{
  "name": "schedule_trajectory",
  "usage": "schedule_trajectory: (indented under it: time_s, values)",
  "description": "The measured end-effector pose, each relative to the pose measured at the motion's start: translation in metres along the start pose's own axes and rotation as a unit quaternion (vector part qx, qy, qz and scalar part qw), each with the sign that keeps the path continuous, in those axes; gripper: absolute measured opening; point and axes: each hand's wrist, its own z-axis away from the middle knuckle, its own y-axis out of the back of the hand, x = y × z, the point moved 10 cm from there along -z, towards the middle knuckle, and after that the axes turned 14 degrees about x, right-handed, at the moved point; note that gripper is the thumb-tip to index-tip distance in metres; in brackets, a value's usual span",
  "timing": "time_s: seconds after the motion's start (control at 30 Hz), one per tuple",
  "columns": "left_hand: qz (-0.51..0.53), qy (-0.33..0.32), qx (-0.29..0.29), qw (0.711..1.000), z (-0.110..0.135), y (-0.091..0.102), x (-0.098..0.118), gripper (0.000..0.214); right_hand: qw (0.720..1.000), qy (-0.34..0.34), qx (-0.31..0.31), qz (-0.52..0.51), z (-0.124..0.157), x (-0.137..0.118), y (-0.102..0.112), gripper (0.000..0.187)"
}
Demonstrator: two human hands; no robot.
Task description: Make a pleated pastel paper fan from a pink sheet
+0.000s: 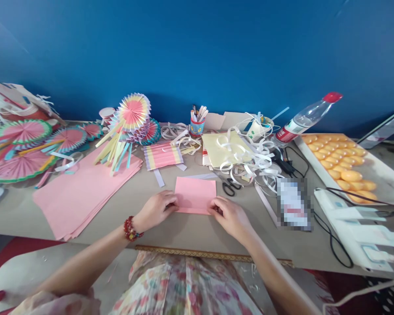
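A sheet of pink paper (196, 192) stands between my hands near the front of the table, with a narrow fold along its lower edge. My left hand (157, 209) pinches the lower left corner, fingers closed. At the lower right corner, the curled fingers of my right hand (229, 214) grip the same sheet. Just beyond it lie black scissors (231, 187) and a pleated pink, yellow and purple paper (163, 156). To the left spreads a stack of larger pink sheets (82, 197).
Paper fan rosettes (133, 111) crowd the back left. Curled white paper strips (249, 153) cover the back right, near a pen cup (197, 126) and a plastic bottle (307, 118). A tray of orange, egg-shaped items (385, 175) and a power strip (351, 227) with cables occupy the right.
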Motion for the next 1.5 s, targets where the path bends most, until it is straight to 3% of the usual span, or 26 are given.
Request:
schedule_trajectory:
  time_s: [1.1,1.5]
  values:
    - [-0.023,-0.034,0.023,0.999,0.008,-0.004,0.001,0.021,1.000,-0.015,-0.004,-0.016,-0.001,0.002,-0.001,0.008]
    - [-0.047,-0.046,0.029,0.997,0.013,-0.006,0.001,0.024,0.996,-0.040,-0.053,-0.050,-0.003,0.003,0.001,0.008]
